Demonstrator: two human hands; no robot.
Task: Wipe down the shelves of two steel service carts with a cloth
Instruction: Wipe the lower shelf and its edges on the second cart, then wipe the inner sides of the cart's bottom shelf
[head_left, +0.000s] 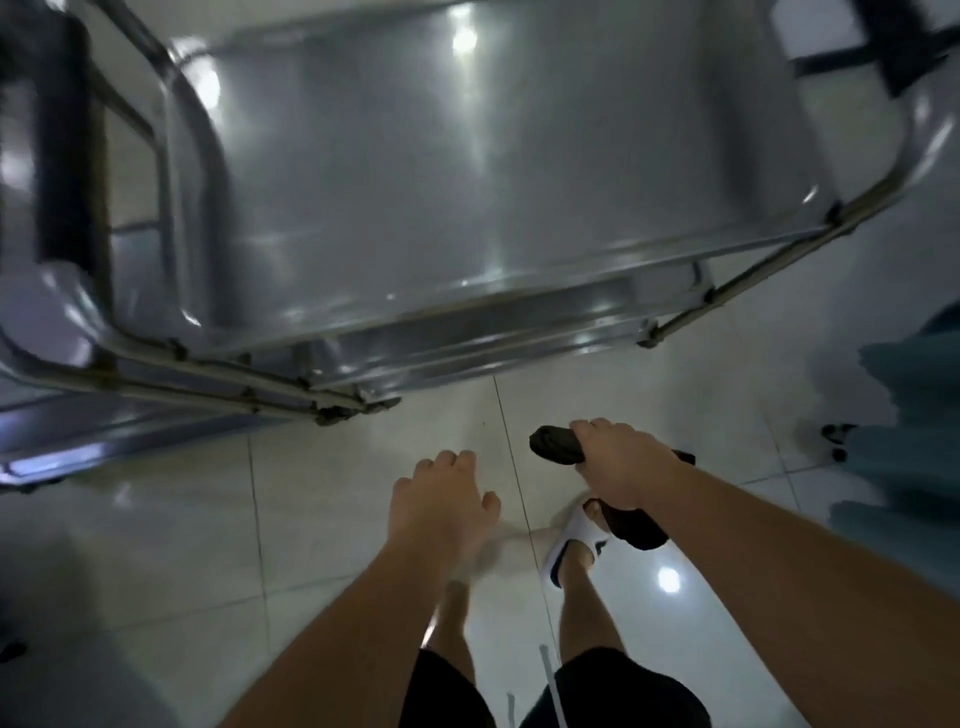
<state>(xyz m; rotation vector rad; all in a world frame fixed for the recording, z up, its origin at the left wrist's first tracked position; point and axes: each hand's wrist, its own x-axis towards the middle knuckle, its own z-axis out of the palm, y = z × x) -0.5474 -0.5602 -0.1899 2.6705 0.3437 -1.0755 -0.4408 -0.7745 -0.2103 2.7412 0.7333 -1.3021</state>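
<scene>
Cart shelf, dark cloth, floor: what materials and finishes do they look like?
Cart shelf: looks like polished steel, with streaked light reflections.
Dark cloth: soft fabric, matte, bunched and drooping from the right hand.
Floor: probably glazed tile, glossy, with grout lines.

Right hand grips cloth near cart

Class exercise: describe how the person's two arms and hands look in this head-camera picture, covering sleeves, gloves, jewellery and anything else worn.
Both forearms are bare to the bottom edge of the picture, with no sleeves in view. The left hand and the right hand wear no gloves; no rings, watch or wristbands show. Elsewhere the person wears black shorts and a white slide sandal with dark trim.
</scene>
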